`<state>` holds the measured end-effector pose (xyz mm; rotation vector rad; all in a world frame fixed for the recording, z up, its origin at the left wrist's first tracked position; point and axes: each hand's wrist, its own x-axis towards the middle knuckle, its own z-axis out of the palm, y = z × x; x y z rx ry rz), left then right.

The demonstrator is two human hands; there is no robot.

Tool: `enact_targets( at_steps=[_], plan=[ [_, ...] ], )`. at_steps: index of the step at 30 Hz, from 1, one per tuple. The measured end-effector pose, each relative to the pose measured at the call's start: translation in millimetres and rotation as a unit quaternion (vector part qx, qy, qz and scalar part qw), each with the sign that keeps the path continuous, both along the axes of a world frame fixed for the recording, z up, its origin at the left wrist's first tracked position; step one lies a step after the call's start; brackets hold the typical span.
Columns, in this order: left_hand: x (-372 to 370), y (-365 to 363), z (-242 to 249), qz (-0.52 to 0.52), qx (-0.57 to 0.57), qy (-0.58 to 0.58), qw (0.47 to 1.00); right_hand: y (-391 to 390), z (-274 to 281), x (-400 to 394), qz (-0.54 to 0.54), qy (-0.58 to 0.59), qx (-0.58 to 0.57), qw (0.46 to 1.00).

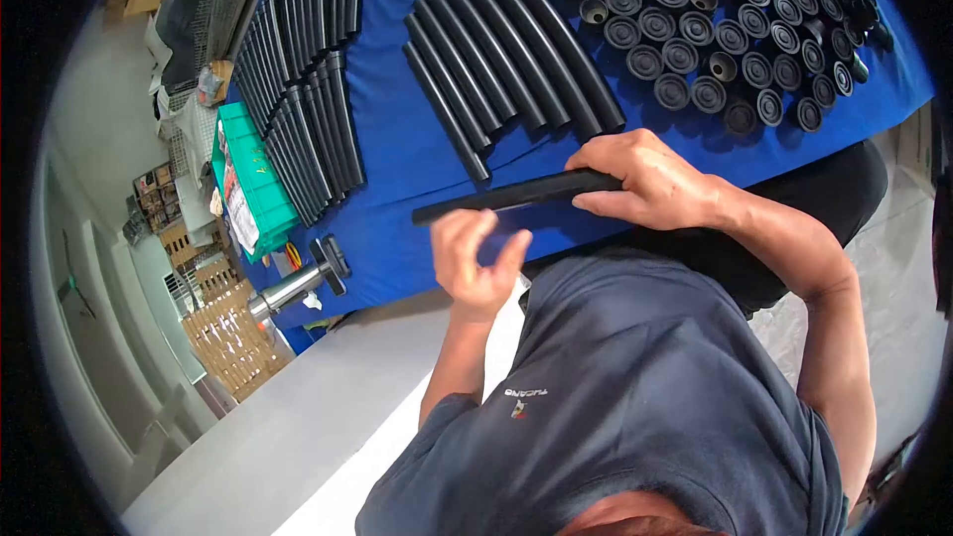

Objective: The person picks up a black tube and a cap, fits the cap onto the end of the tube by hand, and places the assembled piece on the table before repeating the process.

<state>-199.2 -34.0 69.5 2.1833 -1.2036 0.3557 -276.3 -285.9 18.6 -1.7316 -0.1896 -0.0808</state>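
My right hand (pixel 650 179) is wrapped round one end of a black tube (pixel 536 189), which lies crosswise in front of my body, close over the blue cloth. My left hand (pixel 472 263) is by the tube's other end. Its fingers are curved up at the tube's lower side and the thumb stands apart, slightly blurred. Just beyond the held tube, a group of similar black tubes (pixel 511 50) lies side by side on the blue cloth (pixel 387 228).
Many round black ribbed caps (pixel 680 55) crowd the far right. Stacked black tubes (pixel 313 129) fill the left side. Beside them are a green bin (pixel 263 189) and a metal cylinder with a black handle (pixel 298 283) at the table's edge.
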Motion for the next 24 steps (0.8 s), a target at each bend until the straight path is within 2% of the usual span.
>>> enact_targets(
  at_steps=[2,3,4,6,7,8,9,12,13,15,19,22,24],
  plan=[
    [-23,3,0,-0.114,-0.045,0.16,0.98,-4,4,1,-0.009,0.016,0.013,1.0],
    [-32,2,0,-0.157,-0.025,0.268,0.95,-7,9,1,-0.012,0.032,0.026,0.999],
    [-29,1,-2,-0.118,-0.013,0.383,0.916,-11,17,1,-0.014,0.046,0.038,0.998],
    [-15,-3,-14,-0.036,0.011,0.591,0.806,-14,26,1,-0.022,0.072,0.065,0.995],
    [-4,-7,-26,-0.021,-0.151,0.651,0.743,-15,28,0,-0.03,0.085,0.079,0.993],
    [12,-13,-34,-0.057,-0.228,0.648,0.724,-18,29,0,-0.04,0.098,0.092,0.99],
    [26,-23,-37,-0.093,-0.295,0.645,0.699,-19,28,0,-0.068,0.048,0.078,0.993],
    [55,-56,-28,-0.163,-0.328,0.652,0.664,-29,31,3,-0.112,0.043,0.066,0.991],
    [58,-68,-25,-0.17,-0.346,0.658,0.647,-31,38,3,-0.113,0.093,0.102,0.984],
    [57,-93,-22,-0.189,-0.379,0.673,0.607,-36,33,5,-0.139,0.064,0.094,0.984],
    [38,-103,-21,-0.16,-0.369,0.671,0.623,-40,31,3,-0.101,0.078,0.122,0.984],
    [20,-89,-18,-0.066,-0.387,0.669,0.631,-43,29,6,-0.028,0.132,0.147,0.98],
    [8,-85,-13,-0.022,-0.397,0.65,0.648,-36,30,5,-0.026,0.12,0.224,0.967]
  ],
)
